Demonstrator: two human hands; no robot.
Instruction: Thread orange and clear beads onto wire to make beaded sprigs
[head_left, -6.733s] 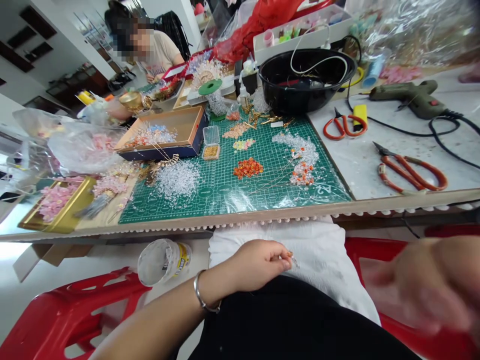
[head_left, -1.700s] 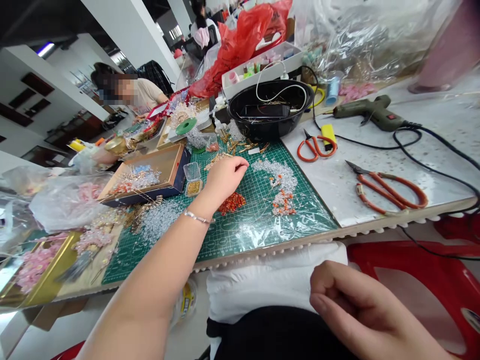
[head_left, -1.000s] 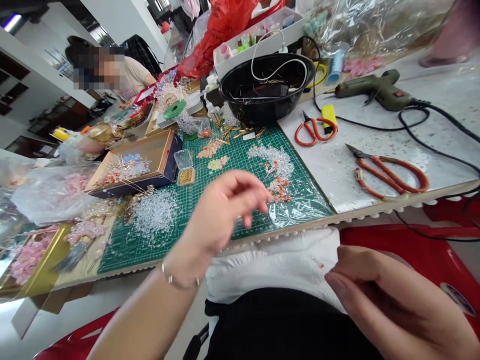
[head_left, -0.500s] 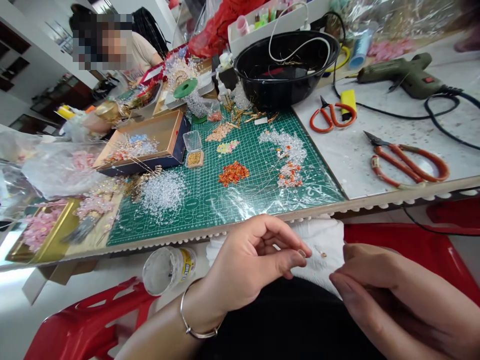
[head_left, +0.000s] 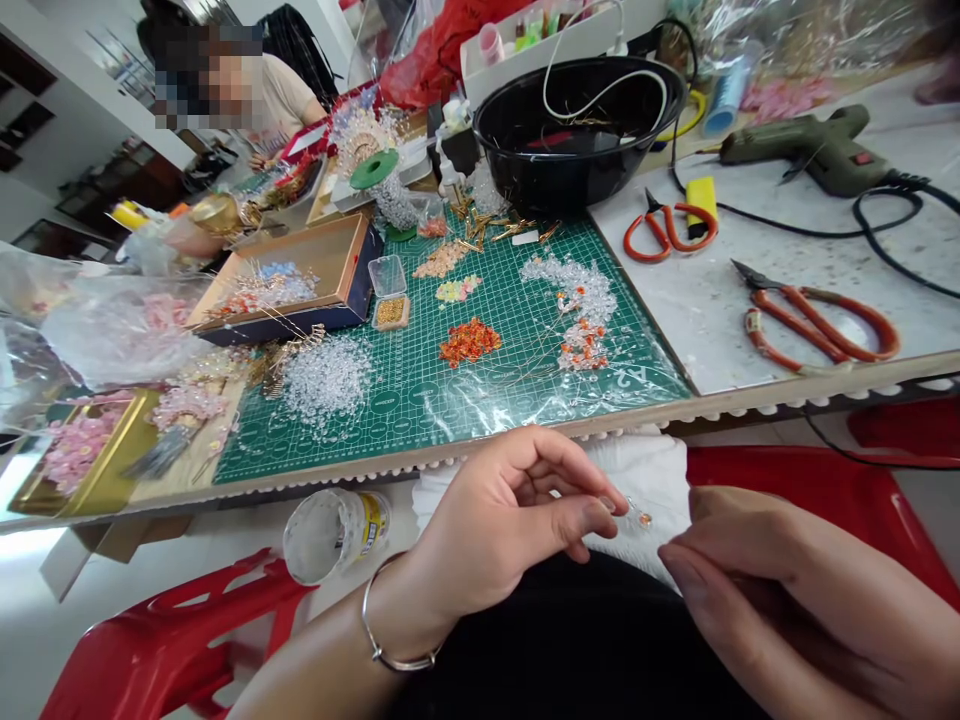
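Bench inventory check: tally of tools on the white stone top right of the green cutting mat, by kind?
Olive-green hot glue gun: 1
Large orange-handled scissors: 1
Small orange-handled scissors: 1
Yellow lighter: 1
Total: 4

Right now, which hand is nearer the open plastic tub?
Left. The left hand is beside the open plastic tub, to its right, not touching; the right hand is farther right.
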